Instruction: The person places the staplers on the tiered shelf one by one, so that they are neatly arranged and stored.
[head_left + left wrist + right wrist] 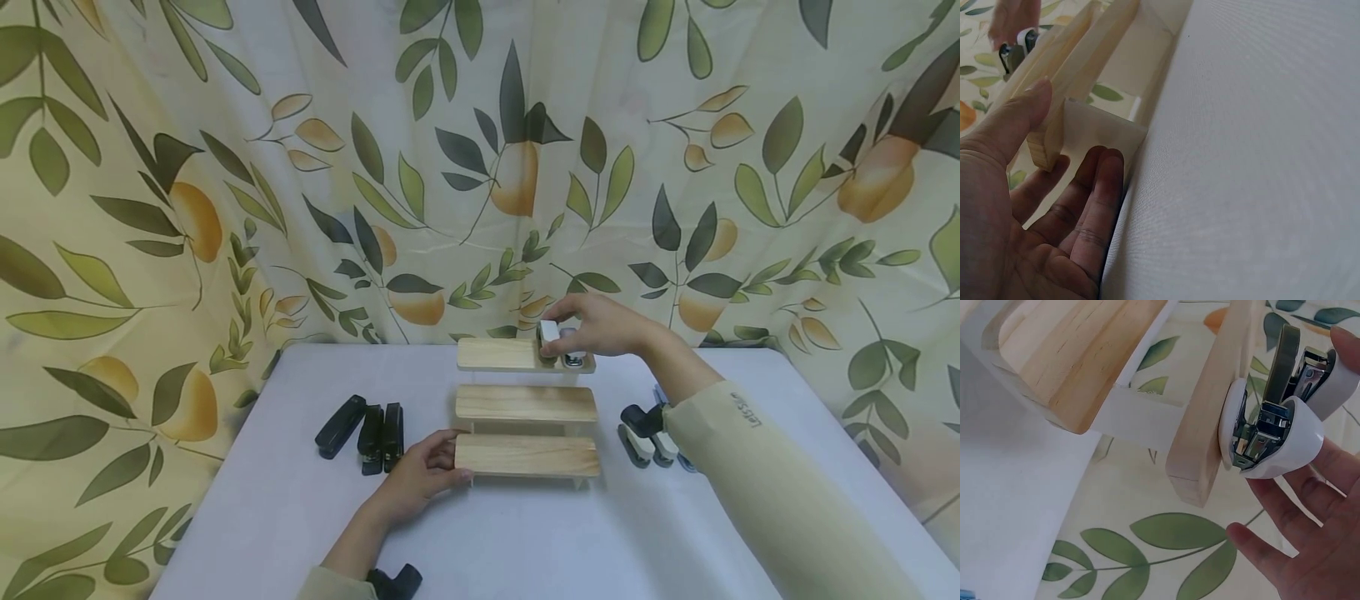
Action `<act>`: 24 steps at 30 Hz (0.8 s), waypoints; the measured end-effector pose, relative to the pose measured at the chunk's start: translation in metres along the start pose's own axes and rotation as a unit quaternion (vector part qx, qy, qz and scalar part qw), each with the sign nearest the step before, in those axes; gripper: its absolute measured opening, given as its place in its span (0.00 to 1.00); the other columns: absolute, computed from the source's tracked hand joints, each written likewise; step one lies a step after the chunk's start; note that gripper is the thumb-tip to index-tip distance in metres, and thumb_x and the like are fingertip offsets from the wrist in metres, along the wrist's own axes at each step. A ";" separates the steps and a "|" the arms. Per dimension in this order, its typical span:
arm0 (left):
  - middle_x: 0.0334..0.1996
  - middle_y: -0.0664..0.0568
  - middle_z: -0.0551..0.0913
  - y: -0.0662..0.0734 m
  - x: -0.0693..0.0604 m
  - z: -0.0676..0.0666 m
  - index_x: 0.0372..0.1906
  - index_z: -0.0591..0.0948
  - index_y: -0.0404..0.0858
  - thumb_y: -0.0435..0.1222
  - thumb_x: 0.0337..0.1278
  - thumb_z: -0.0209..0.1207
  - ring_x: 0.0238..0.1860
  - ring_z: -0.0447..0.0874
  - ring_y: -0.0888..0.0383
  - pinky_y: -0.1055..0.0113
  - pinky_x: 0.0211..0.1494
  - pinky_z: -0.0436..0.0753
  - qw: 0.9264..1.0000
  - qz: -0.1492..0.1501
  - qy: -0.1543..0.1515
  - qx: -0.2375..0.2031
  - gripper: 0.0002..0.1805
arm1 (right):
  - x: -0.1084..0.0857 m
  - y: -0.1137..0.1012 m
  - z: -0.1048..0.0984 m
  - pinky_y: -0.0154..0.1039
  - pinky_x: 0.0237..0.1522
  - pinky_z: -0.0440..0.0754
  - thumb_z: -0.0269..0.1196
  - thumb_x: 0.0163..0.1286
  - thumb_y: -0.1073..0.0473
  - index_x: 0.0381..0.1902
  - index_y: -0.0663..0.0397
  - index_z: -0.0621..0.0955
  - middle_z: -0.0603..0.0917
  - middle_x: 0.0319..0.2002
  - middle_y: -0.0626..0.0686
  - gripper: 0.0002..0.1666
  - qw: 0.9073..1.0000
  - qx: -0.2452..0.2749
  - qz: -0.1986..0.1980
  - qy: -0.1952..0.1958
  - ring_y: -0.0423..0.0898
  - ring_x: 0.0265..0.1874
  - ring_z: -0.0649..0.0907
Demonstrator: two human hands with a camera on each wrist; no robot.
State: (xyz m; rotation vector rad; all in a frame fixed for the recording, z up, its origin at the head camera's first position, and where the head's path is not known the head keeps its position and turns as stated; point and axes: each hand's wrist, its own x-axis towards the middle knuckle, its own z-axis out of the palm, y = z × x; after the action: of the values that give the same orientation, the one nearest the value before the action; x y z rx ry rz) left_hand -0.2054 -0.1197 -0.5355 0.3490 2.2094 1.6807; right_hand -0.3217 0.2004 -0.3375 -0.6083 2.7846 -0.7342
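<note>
Atop three wooden tiers [525, 403], two staplers [549, 332], right grip [600, 323] pinching one, left grip [420, 478] clasping lowest tier [527, 456]

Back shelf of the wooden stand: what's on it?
Near the right end of the back shelf stands a white stapler. Beside it, the right hand holds another stapler, partly covering it; whether that one touches the shelf can't be seen.

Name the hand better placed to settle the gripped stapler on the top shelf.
Right, I'd judge: the right hand already grips the stapler at the top shelf, beside another stapler. The left hand is farther off, holding the end of the bottom shelf.
</note>
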 end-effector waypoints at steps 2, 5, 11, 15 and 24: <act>0.53 0.51 0.83 0.000 0.000 0.000 0.73 0.72 0.47 0.49 0.59 0.73 0.49 0.85 0.56 0.70 0.52 0.83 1.000 0.000 0.001 -0.001 0.38 | 0.000 0.000 0.000 0.65 0.68 0.72 0.75 0.60 0.41 0.63 0.55 0.81 0.83 0.63 0.59 0.39 1.000 0.002 0.001 -0.002 0.59 0.65 0.78; 0.52 0.51 0.83 -0.001 0.000 0.000 0.73 0.73 0.47 0.49 0.58 0.73 0.49 0.85 0.56 0.69 0.52 0.83 1.000 -0.002 0.002 -0.001 0.38 | 0.000 0.000 0.001 0.65 0.67 0.73 0.75 0.60 0.42 0.63 0.55 0.81 0.83 0.62 0.59 0.38 1.000 0.007 0.003 -0.003 0.58 0.63 0.79; 0.52 0.50 0.83 -0.001 0.000 0.000 0.73 0.73 0.46 0.48 0.59 0.73 0.48 0.85 0.58 0.69 0.53 0.83 1.000 0.001 0.003 0.000 0.38 | 0.001 0.002 0.002 0.60 0.62 0.78 0.76 0.60 0.42 0.64 0.55 0.81 0.84 0.60 0.58 0.38 1.000 0.014 0.008 -0.007 0.56 0.57 0.79; 0.52 0.50 0.83 -0.001 0.000 0.000 0.73 0.73 0.45 0.47 0.59 0.73 0.48 0.85 0.58 0.69 0.52 0.83 1.000 0.004 0.002 0.000 0.38 | 0.002 0.004 0.003 0.62 0.64 0.76 0.76 0.60 0.42 0.63 0.55 0.81 0.83 0.61 0.58 0.38 1.000 0.017 0.006 -0.009 0.57 0.60 0.79; 0.53 0.49 0.82 0.002 0.000 0.000 0.73 0.73 0.45 0.45 0.59 0.73 0.49 0.85 0.57 0.70 0.51 0.82 1.000 0.001 0.004 -0.007 0.38 | 0.004 0.008 0.007 0.60 0.61 0.78 0.76 0.59 0.41 0.64 0.53 0.82 0.83 0.61 0.57 0.39 1.000 0.005 0.009 -0.010 0.54 0.56 0.79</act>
State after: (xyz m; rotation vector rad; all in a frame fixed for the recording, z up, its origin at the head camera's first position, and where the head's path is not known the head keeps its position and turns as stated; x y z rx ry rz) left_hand -0.2054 -0.1196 -0.5337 0.3419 2.2016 1.7013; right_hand -0.3258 0.2023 -0.3479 -0.5834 2.7630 -0.7338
